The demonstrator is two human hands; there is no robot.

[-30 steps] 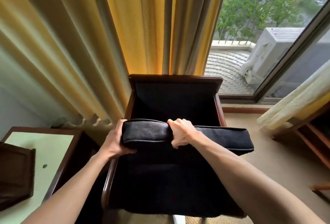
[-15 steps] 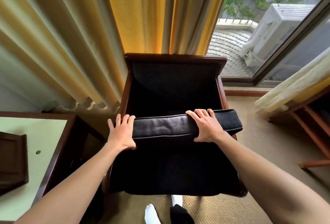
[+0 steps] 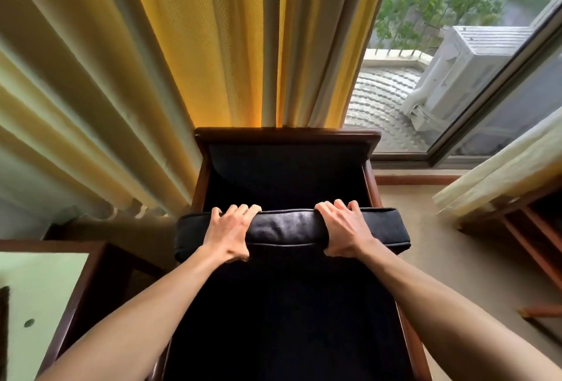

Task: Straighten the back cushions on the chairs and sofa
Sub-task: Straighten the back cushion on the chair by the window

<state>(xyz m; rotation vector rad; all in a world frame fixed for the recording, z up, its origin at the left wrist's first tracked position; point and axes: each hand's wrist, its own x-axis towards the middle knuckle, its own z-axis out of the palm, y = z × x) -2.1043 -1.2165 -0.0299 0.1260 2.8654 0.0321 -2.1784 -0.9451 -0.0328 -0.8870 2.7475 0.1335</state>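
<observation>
A dark wooden armchair [image 3: 287,133] with black upholstery stands in front of me, its back against the yellow curtain. A black cushion [image 3: 289,227] stands on edge across the seat, its top edge level and spanning the chair's width, sticking out past both arms. My left hand [image 3: 229,233] grips the cushion's top edge left of centre, fingers curled over the far side. My right hand [image 3: 345,230] grips the same edge right of centre. The chair's fixed back pad [image 3: 286,167] shows behind the cushion.
A side table [image 3: 45,283] with a pale green top stands at the left. Yellow curtains [image 3: 188,46] hang behind the chair. At the right are a window [image 3: 456,61] and a wooden frame [image 3: 529,237] on the beige carpet.
Both hands went from pressing flat on the cushion to gripping its top edge. The cushion now sits level and centred; earlier it was skewed to the right. My head moved closer.
</observation>
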